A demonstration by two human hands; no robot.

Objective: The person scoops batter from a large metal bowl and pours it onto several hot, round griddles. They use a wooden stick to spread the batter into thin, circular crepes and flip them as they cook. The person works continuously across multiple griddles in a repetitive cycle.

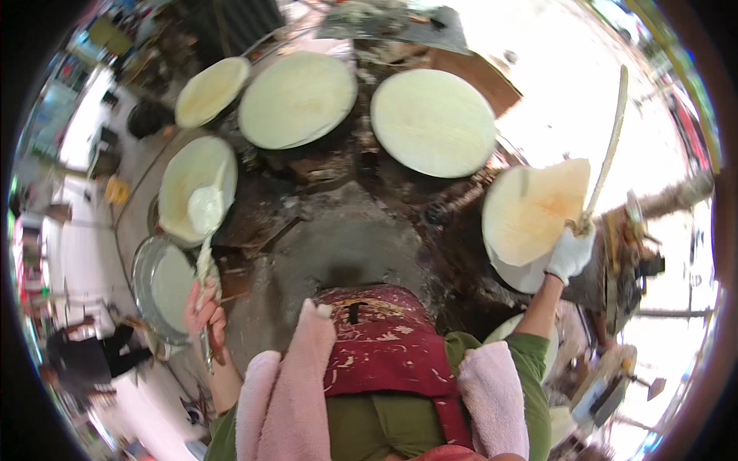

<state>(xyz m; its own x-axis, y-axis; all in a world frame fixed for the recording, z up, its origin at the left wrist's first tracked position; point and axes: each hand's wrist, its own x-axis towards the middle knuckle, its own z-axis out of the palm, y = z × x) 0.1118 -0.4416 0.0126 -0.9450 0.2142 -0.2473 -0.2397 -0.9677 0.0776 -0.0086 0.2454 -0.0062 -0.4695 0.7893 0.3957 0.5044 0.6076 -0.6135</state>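
Observation:
My bare left hand (206, 320) grips the batter-crusted handle of a ladle (206, 212). The ladle's bowl is over the left round griddle (168, 199), which has a pale batter layer; whether it touches is unclear. Beside that hand stands a metal basin (167, 282) of pale batter. In a white glove, my right hand (571, 253) grasps the lower end of a long stick (613, 135) pointing up and away. Right beside the glove, a thin browned flatbread sheet (545, 213) lies partly off the right griddle (522, 281), its far corner raised; the glove hides whether I pinch its edge.
Three more round griddles with pale sheets curve across the far side: far left (212, 92), middle (298, 101) and right (433, 123). A grey stove slab (346, 230) lies between them and my red apron (386, 346). Another person (86, 357) is at the left.

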